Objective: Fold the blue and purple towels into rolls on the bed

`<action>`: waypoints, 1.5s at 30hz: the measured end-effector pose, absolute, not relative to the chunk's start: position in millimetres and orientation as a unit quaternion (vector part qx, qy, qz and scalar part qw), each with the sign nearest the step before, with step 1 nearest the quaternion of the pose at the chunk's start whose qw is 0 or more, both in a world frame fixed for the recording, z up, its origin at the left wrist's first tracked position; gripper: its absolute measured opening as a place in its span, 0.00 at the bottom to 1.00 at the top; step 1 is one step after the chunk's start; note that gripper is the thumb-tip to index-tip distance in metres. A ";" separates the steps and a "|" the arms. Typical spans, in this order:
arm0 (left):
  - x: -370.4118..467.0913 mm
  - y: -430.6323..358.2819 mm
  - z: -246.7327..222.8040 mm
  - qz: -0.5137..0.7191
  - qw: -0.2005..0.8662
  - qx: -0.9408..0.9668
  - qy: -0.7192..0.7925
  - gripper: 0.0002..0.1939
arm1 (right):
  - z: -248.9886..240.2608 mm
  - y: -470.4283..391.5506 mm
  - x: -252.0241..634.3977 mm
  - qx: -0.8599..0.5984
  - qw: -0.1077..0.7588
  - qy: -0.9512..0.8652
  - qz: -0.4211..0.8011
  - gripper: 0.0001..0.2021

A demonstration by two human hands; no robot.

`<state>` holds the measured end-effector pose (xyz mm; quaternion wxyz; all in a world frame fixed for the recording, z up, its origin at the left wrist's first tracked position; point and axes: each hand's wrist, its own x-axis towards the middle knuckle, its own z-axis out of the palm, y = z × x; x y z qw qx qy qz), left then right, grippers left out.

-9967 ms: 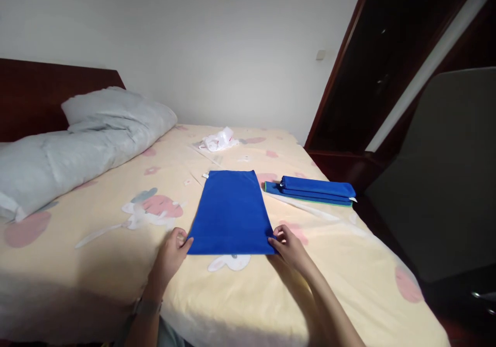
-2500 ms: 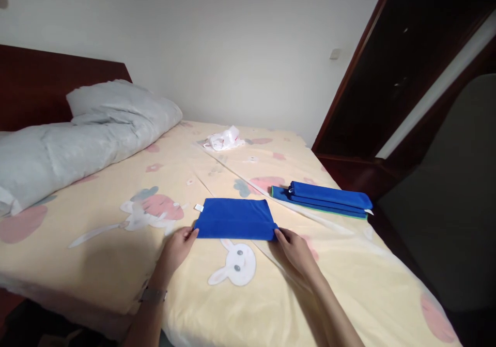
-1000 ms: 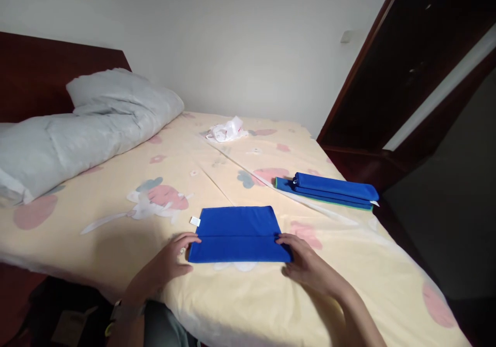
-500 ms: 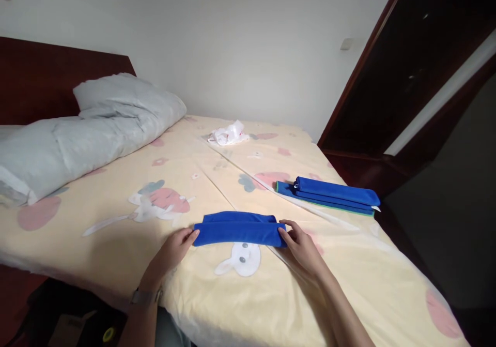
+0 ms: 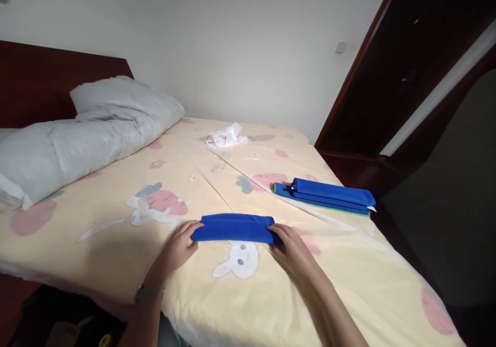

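Note:
A narrow folded blue cloth [image 5: 234, 228] lies crosswise on the bed, just above a printed white rabbit face. Its left end is between the fingers and thumb of my left hand [image 5: 180, 246], whose wrist wears a band. My right hand [image 5: 292, 246] grips the right end, fingers on top and thumb low at the near side. Farther right, a stack of folded blue cloths [image 5: 333, 194] with green edging and a white tag rests on the sheet, touched by neither hand.
The bed sheet [image 5: 217, 295] is pale yellow with printed carrots and rabbits. A crumpled white plastic bag [image 5: 227, 135] lies near the wall. Along the left is a bunched grey quilt [image 5: 89, 135] before a dark headboard [image 5: 58, 73]. A dark bag sits below the bed's near edge.
The front fold of the cloth now lies over most of the back strip, which showed more before. My fingers have moved onto the top of both ends. The view has shifted slightly.

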<state>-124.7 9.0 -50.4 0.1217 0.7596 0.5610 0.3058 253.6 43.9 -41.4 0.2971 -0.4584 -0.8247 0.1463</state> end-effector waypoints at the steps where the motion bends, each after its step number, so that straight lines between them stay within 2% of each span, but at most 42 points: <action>1: -124.9 12.2 -50.9 0.317 0.144 0.749 0.564 0.22 | -42.3 47.3 252.8 -0.468 0.309 -0.811 0.164 0.18; 5: -123.4 32.6 -42.6 0.357 0.266 0.672 0.591 0.17 | -40.1 73.6 254.7 -0.513 0.312 -0.742 0.298 0.19; 7: -121.5 46.7 -35.3 0.352 0.285 0.643 0.617 0.16 | -38.2 90.4 255.4 -0.541 0.287 -0.718 0.331 0.19; 15: -114.6 89.2 -35.8 0.343 0.257 0.605 0.671 0.14 | -50.4 120.4 235.7 -0.637 0.263 -0.676 0.260 0.17; 19: -109.7 95.2 -42.0 0.422 0.393 0.499 0.647 0.20 | -53.8 122.6 232.0 -0.661 0.268 -0.654 0.253 0.14; 21: -105.2 96.5 -41.9 0.485 0.439 0.441 0.614 0.23 | -55.1 123.8 233.1 -0.659 0.289 -0.639 0.272 0.13; 24: -100.1 94.7 -38.2 0.549 0.444 0.393 0.589 0.25 | -58.6 125.3 232.1 -0.635 0.343 -0.608 0.332 0.15; 27: -97.0 87.9 -30.5 0.570 0.468 0.368 0.566 0.23 | -58.3 125.3 229.9 -0.589 0.422 -0.567 0.392 0.18; 30: -85.0 80.7 -17.4 0.571 0.508 0.360 0.534 0.20 | -44.9 123.0 242.1 -0.554 0.512 -0.522 0.396 0.22; 34: -32.6 94.3 15.1 0.573 0.510 0.397 0.505 0.17 | -5.3 124.9 303.8 -0.536 0.607 -0.477 0.341 0.26; 39: 96.3 172.6 67.4 0.573 0.540 0.469 0.400 0.16 | 51.8 158.9 430.4 -0.560 0.673 -0.437 0.207 0.27; 42: 178.5 226.5 73.2 0.591 0.528 0.468 0.390 0.22 | 64.1 189.2 498.0 -0.598 0.666 -0.425 0.132 0.28; 45: 234.1 263.5 43.3 0.584 0.514 0.471 0.416 0.20 | 40.2 214.5 540.3 -0.659 0.606 -0.436 0.092 0.28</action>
